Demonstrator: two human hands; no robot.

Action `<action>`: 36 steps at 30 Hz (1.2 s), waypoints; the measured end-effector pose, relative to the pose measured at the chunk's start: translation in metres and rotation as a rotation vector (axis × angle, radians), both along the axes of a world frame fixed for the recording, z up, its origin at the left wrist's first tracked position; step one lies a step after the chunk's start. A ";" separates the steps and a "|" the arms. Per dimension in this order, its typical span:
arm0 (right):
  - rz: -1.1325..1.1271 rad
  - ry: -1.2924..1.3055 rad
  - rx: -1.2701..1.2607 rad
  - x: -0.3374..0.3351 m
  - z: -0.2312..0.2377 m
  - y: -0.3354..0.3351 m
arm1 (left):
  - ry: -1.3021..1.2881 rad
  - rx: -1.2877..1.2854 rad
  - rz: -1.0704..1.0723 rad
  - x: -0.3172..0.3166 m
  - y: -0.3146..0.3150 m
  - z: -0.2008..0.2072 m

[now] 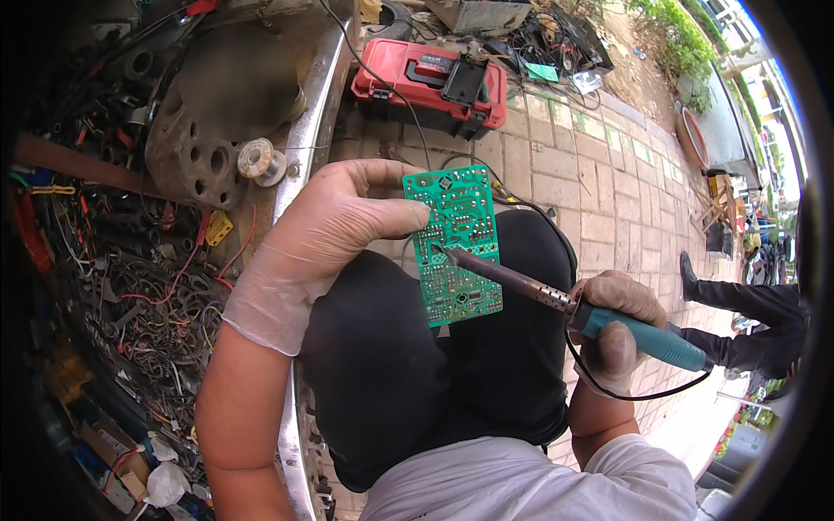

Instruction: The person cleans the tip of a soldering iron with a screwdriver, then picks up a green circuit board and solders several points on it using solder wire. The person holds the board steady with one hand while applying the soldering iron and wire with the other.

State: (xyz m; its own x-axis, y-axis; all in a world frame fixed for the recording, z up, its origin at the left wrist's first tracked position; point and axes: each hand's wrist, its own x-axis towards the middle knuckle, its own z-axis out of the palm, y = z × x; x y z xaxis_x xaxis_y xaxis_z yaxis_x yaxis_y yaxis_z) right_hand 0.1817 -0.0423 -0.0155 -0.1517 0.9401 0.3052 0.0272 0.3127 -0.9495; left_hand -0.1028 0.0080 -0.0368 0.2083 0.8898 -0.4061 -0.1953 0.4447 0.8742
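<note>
Between thumb and fingers, my gloved left hand (347, 208) grips a green circuit board (460, 286) by its upper left edge. The board is held above my knees with its soldered side showing. My right hand (618, 326), also gloved, is wrapped round the teal handle of a soldering iron (539, 291). The iron's tip is at the left middle part of the board; whether it touches cannot be made out. A black cord runs from the handle's end. Close to my left hand, a spool of solder wire (261, 162) sits on the bench's metal edge.
A red toolbox (430, 82) stands on the brick paving (599, 182) ahead. At left, the bench (304, 130) carries a metal block with holes (195, 165) and tangled wires (165, 313). A person's dark-trousered legs (747, 326) are at the right.
</note>
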 end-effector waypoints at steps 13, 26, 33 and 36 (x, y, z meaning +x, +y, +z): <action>0.065 -0.068 0.140 0.000 0.000 0.004 | -0.033 -0.011 -0.010 -0.002 0.001 -0.004; 0.097 -0.181 0.206 0.000 0.006 0.007 | -0.030 0.014 -0.023 -0.002 0.001 -0.005; 0.101 -0.180 0.203 0.000 0.005 0.006 | -0.045 0.001 -0.020 -0.003 0.000 -0.004; 0.096 -0.166 0.202 -0.001 0.004 0.007 | -0.029 0.000 -0.018 -0.002 0.001 -0.004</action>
